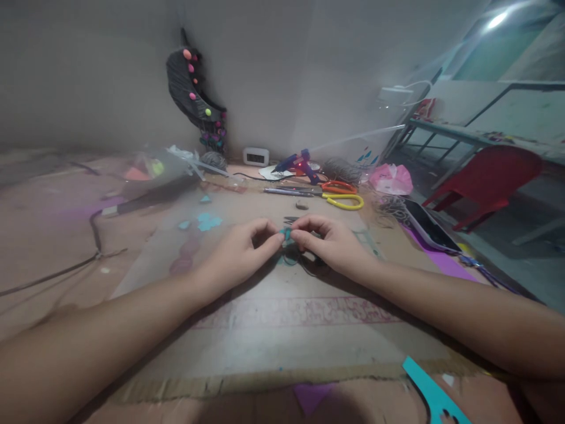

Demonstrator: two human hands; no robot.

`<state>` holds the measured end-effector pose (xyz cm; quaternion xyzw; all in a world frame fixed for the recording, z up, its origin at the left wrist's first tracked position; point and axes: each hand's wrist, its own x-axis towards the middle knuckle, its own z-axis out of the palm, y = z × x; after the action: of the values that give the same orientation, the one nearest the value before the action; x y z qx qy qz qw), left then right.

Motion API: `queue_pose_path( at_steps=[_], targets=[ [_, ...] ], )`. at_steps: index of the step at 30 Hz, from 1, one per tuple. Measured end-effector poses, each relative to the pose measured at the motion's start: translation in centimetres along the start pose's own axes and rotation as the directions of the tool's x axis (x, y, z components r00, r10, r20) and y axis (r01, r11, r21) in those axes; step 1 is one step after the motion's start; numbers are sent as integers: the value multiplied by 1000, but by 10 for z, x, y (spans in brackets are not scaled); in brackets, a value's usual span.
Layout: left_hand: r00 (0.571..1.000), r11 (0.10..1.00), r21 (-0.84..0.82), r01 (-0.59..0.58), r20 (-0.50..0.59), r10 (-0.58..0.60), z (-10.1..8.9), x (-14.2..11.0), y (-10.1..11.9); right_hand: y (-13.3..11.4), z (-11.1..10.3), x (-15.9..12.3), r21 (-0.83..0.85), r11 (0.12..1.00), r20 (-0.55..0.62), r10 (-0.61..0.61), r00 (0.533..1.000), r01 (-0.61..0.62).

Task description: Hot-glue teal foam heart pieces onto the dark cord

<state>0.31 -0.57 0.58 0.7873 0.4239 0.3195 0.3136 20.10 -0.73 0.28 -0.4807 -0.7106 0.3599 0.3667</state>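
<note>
Grey wall (273, 70) backs a clock (256, 156), display (255, 158) unreadable; left hand (249, 244) and right hand (329, 240) pinch a teal piece (286, 234).

Nothing can be read; the white clock (256, 156) is too blurred.

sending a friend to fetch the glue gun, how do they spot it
Find the grey wall behind the board. Near its foot, right of the white clock, is the glue gun. Its blue body and red light set it apart.
</note>
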Motion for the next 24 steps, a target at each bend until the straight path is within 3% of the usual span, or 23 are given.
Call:
queue_pose_path(
  at_steps=[13, 24],
  targets=[
    [999, 1000, 0, 14, 36, -14, 2, 0, -1, -2, 0, -1, 3, 1000, -9, -26, 1000, 26],
    [998, 999, -41, -4, -56, 2, 3, 1, -9, -3, 2, -1, 5, 1000, 7, -22, 1000, 22]
  ],
)
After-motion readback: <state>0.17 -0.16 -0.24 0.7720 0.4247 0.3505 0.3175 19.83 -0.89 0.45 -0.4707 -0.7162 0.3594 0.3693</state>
